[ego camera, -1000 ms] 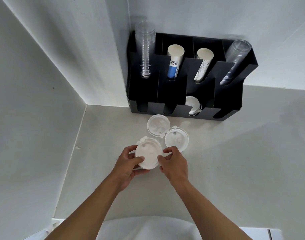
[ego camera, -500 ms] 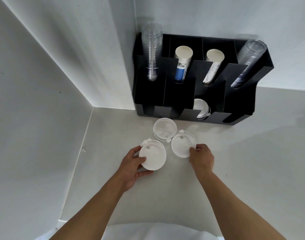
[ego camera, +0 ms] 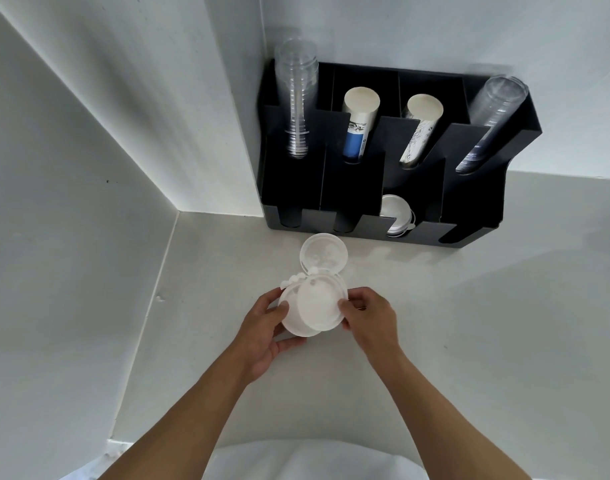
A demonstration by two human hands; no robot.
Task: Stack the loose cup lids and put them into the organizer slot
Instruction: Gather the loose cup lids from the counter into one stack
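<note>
A stack of white cup lids [ego camera: 298, 315] sits in my left hand [ego camera: 262, 327], gripped at its left edge. My right hand [ego camera: 369, 315] pinches another white lid [ego camera: 319, 304] by its right rim and holds it over the stack, overlapping and slightly offset to the right. One loose white lid [ego camera: 323, 252] lies on the counter just beyond them. The black organizer [ego camera: 469, 206] stands against the wall, and one of its lower front slots holds white lids [ego camera: 397, 216].
The organizer's upper slots carry clear plastic cups [ego camera: 296, 98] at the left, clear plastic cups [ego camera: 487, 123] at the right, and two sleeves of paper cups [ego camera: 359, 123] between. White walls close in on the left and behind. The pale counter [ego camera: 487, 323] extends right.
My right hand took the right-hand lid off the counter and brought it left onto the stack in my left hand. One lid now lies on the counter instead of two.
</note>
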